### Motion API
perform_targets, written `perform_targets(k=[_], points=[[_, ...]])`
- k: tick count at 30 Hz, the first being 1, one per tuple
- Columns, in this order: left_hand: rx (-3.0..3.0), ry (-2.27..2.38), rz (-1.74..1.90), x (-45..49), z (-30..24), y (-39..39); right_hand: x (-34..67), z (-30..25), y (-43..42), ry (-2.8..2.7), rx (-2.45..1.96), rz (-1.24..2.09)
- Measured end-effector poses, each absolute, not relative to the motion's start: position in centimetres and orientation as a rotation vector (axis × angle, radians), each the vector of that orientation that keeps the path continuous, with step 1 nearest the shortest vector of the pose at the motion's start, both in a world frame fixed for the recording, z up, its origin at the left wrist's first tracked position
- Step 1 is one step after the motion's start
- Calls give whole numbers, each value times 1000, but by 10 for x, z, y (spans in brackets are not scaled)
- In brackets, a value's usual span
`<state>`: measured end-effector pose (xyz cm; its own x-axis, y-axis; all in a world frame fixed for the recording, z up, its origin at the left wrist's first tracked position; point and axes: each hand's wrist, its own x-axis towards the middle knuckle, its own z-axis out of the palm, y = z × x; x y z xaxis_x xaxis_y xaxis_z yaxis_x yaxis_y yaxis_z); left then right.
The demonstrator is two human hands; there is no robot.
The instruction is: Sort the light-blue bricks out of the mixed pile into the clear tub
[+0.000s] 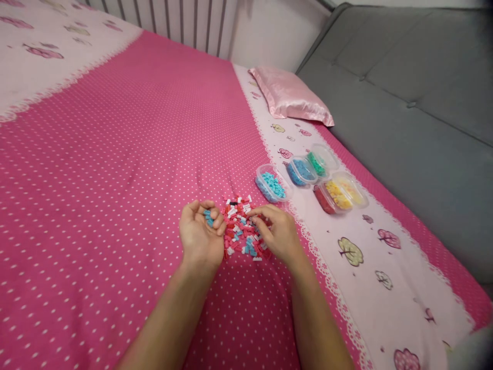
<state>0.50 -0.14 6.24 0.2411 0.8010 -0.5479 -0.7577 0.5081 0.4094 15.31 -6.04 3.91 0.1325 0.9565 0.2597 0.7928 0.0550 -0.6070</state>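
A heap of small red, white, pink and light-blue beads lies on the pink polka-dot bedsheet. My left hand rests palm up just left of the heap, fingers curled round a few light-blue beads. My right hand lies on the heap's right side, fingertips pinched down among the beads; what they pinch is hidden. Beyond the heap stands a clear tub of light-blue beads.
More clear tubs sit right of it: darker blue beads, green beads, red beads, yellow beads. A pink satin pillow lies farther back. A grey sofa borders the bed on the right.
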Motion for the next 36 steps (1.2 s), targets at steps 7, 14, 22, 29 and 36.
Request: perform_targets(k=[7,14,22,29,36], points=[[40,779,1034,5,58,-1,150,29,-59,-1888,-1860,397],[25,779,1030,6,57,-1,148,31,-61,-1922,-1936,403],[21,783,1017,7,55,-1,150,30,-63,-1908,-2003,410],[14,792,1001,7,57,0,150,30,-63,-1883,-2030,443],[5,796,998,7,57,-1,151,28,-63,-1887,-1957,475]])
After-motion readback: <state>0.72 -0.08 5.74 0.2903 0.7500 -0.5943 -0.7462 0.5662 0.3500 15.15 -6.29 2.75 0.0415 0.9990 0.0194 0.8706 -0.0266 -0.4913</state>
